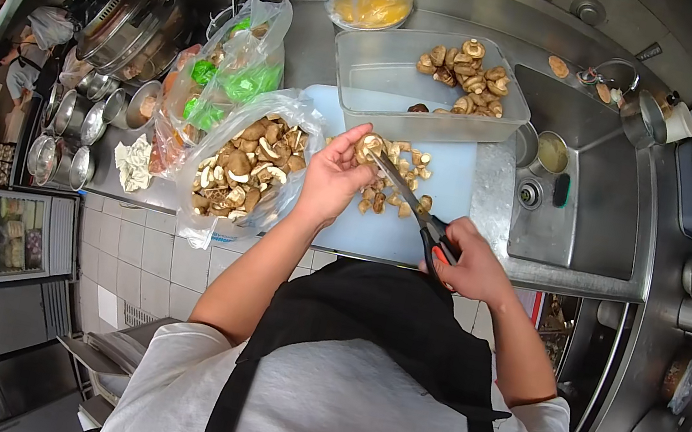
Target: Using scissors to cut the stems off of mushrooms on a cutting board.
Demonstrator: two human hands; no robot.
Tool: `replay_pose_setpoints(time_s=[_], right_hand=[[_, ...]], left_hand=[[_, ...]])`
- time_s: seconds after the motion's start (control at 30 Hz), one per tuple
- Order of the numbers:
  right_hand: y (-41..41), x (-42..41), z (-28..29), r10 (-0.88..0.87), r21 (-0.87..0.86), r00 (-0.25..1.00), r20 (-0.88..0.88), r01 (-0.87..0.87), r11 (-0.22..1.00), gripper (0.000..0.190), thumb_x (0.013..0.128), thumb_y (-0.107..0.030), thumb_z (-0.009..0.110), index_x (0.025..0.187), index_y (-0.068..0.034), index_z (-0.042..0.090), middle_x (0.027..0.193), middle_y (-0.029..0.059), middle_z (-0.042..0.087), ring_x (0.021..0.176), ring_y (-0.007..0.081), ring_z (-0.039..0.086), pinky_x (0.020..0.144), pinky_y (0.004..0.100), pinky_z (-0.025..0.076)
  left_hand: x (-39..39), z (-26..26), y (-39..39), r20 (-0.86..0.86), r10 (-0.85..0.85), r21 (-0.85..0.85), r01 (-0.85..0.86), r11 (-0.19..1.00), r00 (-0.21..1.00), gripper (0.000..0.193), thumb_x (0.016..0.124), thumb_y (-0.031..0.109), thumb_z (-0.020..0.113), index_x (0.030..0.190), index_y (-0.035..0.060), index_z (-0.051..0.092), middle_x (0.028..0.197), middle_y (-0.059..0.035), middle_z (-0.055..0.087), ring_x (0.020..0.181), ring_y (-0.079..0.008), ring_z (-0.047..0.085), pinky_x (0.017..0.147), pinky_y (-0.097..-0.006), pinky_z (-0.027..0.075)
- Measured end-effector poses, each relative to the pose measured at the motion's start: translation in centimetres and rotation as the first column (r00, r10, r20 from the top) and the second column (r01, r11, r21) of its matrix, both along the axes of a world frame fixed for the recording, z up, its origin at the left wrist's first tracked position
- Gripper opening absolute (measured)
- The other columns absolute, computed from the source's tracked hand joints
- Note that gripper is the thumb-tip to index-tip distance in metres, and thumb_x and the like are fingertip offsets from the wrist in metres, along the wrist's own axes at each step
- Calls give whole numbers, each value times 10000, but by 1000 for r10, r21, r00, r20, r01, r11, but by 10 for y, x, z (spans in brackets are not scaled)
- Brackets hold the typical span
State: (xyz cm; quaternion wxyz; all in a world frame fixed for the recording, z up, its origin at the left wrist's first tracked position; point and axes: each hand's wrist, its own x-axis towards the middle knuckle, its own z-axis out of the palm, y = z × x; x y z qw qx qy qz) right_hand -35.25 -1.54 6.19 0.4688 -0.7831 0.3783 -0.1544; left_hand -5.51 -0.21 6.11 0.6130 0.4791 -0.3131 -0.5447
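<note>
A shiitake mushroom (369,146) is in my left hand (336,180), its underside turned towards the scissors. My right hand (469,260) grips the black and red handles of the scissors (416,209), whose blades reach the mushroom's stem. Cut stems (384,196) lie scattered below on a pale blue cutting board (336,234). To the left, a clear plastic bag (313,118) holds many mushroom caps (240,163), some of them cut. Beyond the board, a clear plastic tub (372,107) contains whole mushrooms (474,80) with stems, bunched towards its right side.
A steel sink (598,240) with metal containers is at the right. Another plastic bag (256,54) with green items, a crumpled cloth (134,163) and metal bowls (69,112) stand left. Behind the tub is a bagged bowl of something yellow (374,7). A person (25,68) is far left.
</note>
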Motion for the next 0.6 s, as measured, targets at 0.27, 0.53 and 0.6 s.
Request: replay_pose_setpoints(time_s=[0.27, 0.53, 0.6], right_hand=[[8, -5, -48, -162, 860, 922, 353, -251, 445, 351, 921, -301, 837, 1035, -84, 586, 888, -36, 497, 752, 73, 452, 636, 226, 374], [7, -4, -74, -312, 800, 738, 599, -563, 205, 567, 900, -575, 791, 1053, -75, 572, 1066, 45, 523, 803, 83, 483, 629, 223, 413], [5, -3, -76, -324, 806, 739, 590, -563, 182, 528, 917, -537, 795, 1043, -75, 573, 1062, 40, 523, 807, 79, 490, 636, 218, 409]], left_hand=[[10, -18, 2, -140, -46, 146, 67, 987, 989, 632, 904, -145, 575, 1512, 10, 503, 1267, -101, 719, 1011, -159, 724, 857, -309, 627], [17, -32, 1, -321, -79, 132, 127, 983, 944, 606, 934, -108, 603, 1509, 45, 491, 1255, -107, 714, 1009, -189, 745, 839, -311, 653], [17, -33, -1, -414, -73, 135, 140, 981, 907, 625, 940, -101, 607, 1531, 48, 467, 1231, -111, 710, 985, -187, 744, 819, -311, 656]])
